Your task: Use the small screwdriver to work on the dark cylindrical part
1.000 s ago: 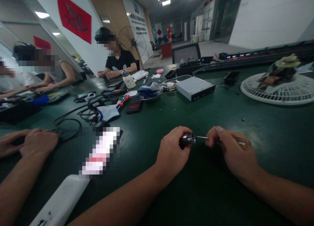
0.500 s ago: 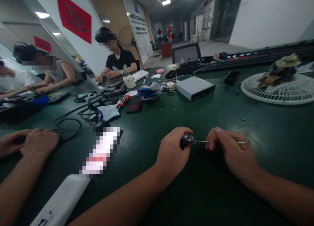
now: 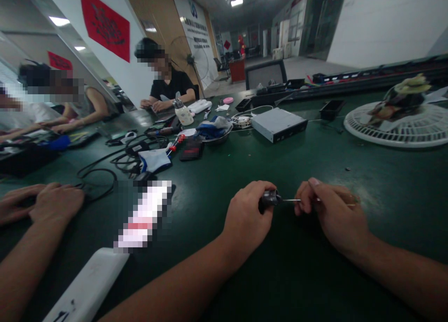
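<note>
My left hand (image 3: 247, 214) grips a small dark metal cylinder (image 3: 270, 198) between thumb and fingers, above the green table mat (image 3: 301, 275). A thin metal rod (image 3: 291, 200) runs from that cylinder to the right. My right hand (image 3: 332, 214) pinches the rod, and its far end is partly hidden behind my fingers. The two hands are close together, with a short stretch of rod showing between them. The cylinder's inner end is hidden by my left fingers.
A co-worker's hand (image 3: 52, 203) rests at lower left near black cables (image 3: 96, 182). A pixelated object (image 3: 143, 217) and a white strip (image 3: 87, 284) lie nearby. A grey metal drive box (image 3: 279, 124) and a white round fan guard (image 3: 395, 126) stand farther off. Other people sit along the table.
The rod has gone from slightly tilted to nearly level. The cylinder has turned a little in my left hand, and my right fingers have shifted their pinch.
</note>
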`<state>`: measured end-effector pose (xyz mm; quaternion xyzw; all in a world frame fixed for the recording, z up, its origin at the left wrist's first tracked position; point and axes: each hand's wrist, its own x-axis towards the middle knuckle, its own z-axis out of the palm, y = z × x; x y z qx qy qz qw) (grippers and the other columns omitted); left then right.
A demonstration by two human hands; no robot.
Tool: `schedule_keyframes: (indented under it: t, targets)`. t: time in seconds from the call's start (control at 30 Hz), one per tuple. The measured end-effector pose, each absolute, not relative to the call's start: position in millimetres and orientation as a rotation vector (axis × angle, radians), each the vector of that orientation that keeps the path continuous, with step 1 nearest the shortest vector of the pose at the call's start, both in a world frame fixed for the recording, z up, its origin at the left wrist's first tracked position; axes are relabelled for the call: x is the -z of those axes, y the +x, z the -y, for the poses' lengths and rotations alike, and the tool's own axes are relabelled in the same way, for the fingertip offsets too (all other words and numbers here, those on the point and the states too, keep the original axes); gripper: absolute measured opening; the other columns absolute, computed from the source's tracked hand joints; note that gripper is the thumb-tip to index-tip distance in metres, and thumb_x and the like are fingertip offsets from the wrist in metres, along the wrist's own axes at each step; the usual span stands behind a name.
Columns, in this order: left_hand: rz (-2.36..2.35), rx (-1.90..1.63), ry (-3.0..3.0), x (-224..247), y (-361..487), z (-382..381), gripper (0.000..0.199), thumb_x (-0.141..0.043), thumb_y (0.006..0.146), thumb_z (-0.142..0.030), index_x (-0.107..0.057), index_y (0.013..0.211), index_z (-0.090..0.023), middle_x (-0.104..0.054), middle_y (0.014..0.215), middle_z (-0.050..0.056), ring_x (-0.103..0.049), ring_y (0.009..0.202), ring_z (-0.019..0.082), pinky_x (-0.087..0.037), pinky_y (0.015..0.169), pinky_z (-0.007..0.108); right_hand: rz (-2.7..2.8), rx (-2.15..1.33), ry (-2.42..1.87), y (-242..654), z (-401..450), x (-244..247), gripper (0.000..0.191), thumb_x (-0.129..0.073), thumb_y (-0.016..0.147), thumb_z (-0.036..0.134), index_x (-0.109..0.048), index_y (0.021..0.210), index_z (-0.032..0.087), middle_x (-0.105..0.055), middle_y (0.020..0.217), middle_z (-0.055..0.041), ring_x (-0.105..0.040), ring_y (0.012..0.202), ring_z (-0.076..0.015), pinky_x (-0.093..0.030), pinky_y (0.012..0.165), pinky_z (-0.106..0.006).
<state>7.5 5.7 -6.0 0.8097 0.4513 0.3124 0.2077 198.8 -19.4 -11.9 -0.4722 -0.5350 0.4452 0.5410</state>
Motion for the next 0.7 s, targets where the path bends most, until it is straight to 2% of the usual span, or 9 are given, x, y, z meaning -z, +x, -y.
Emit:
schedule_keyframes:
  t: [0.27, 0.37, 0.53, 0.7]
  targets:
    - [-1.223, -0.837, 2.294, 7.0, 7.8, -6.3, 0.032, -0.061, 0.085, -0.01, -0.062, 0.113, -0.024, -0.069, 0.109, 0.001, -0.064, 0.099, 0.018, -0.054, 0.088, 0.037, 1.222, -0.981, -1.226, 194.0, 19.6, 7.7, 0.048, -0.047, 0.099, 0.05, -0.068, 0.066, 0.022, -0.066, 0.067, -0.0036, -0.062, 0.066, -0.0182, -0.047, 0.065, -0.033]
    - [-1.28, -0.86, 2.249, 6.7, 7.3, -6.1, 0.033, -0.061, 0.085, -0.009, -0.062, 0.113, -0.025, -0.069, 0.109, 0.001, -0.064, 0.099, 0.018, -0.055, 0.088, 0.038, 1.293, -0.885, -1.329, 193.8, 21.4, 4.6, 0.048, -0.047, 0.099, 0.051, -0.064, 0.064, 0.023, -0.063, 0.064, -0.0022, -0.059, 0.064, -0.0172, -0.044, 0.061, -0.032]
    - [-1.333, -0.893, 2.216, 6.4, 7.1, -6.7, 0.034, -0.062, 0.082, -0.006, -0.064, 0.111, -0.025, -0.07, 0.107, 0.001, -0.065, 0.099, 0.019, -0.055, 0.091, 0.041, 1.345, -0.925, -1.223, 196.0, 20.6, 7.7, 0.052, -0.046, 0.1, 0.05, -0.055, 0.057, 0.023, -0.06, 0.063, -0.0018, -0.059, 0.066, -0.0172, -0.046, 0.063, -0.032]
    - [-1.382, -0.969, 2.102, 8.6, 6.4, -7.9, 0.032, -0.062, 0.086, -0.012, -0.063, 0.116, -0.024, -0.07, 0.111, 0.004, -0.067, 0.101, 0.021, -0.056, 0.092, 0.043, 1.244, -0.909, -1.227, 194.3, 21.6, 6.9, 0.043, -0.048, 0.098, 0.053, -0.067, 0.075, 0.022, -0.069, 0.075, -0.0041, -0.063, 0.066, -0.0174, -0.048, 0.059, -0.031]
